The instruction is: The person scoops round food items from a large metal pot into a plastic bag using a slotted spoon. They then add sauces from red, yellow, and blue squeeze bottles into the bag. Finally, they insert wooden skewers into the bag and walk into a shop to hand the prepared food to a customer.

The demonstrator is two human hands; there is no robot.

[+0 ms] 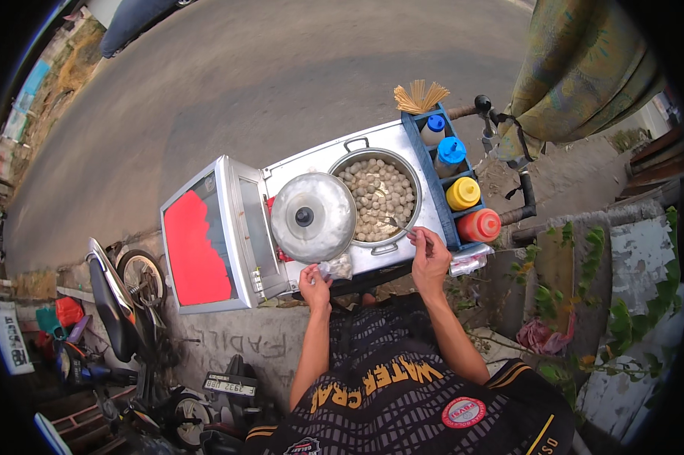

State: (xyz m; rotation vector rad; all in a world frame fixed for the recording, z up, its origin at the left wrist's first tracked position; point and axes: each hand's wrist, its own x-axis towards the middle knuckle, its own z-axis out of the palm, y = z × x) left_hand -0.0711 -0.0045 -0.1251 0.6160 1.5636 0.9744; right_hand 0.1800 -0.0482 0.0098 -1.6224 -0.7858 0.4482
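My left hand point(315, 287) pinches the edge of a small clear plastic bag point(340, 266) that seems to have a few pale balls in it. The bag hangs by the front edge of the metal cart top point(284, 162). My right hand point(431, 259) is closed on the handle of a metal spoon point(400, 225), whose far end dips into the pot. Many greyish meatballs point(372, 186) fill the wide aluminium pot point(420, 182). Partly over the pot's left rim lies a round metal lid point(323, 199) with a black knob.
Along the cart's right side, a blue wooden rack point(428, 176) holds squeeze bottles, including a yellow one point(463, 194) and a red one point(479, 225). Wooden skewers point(421, 97) stand at its far end. A glass case point(209, 236) stands left; parked motorcycles point(122, 303) are beyond.
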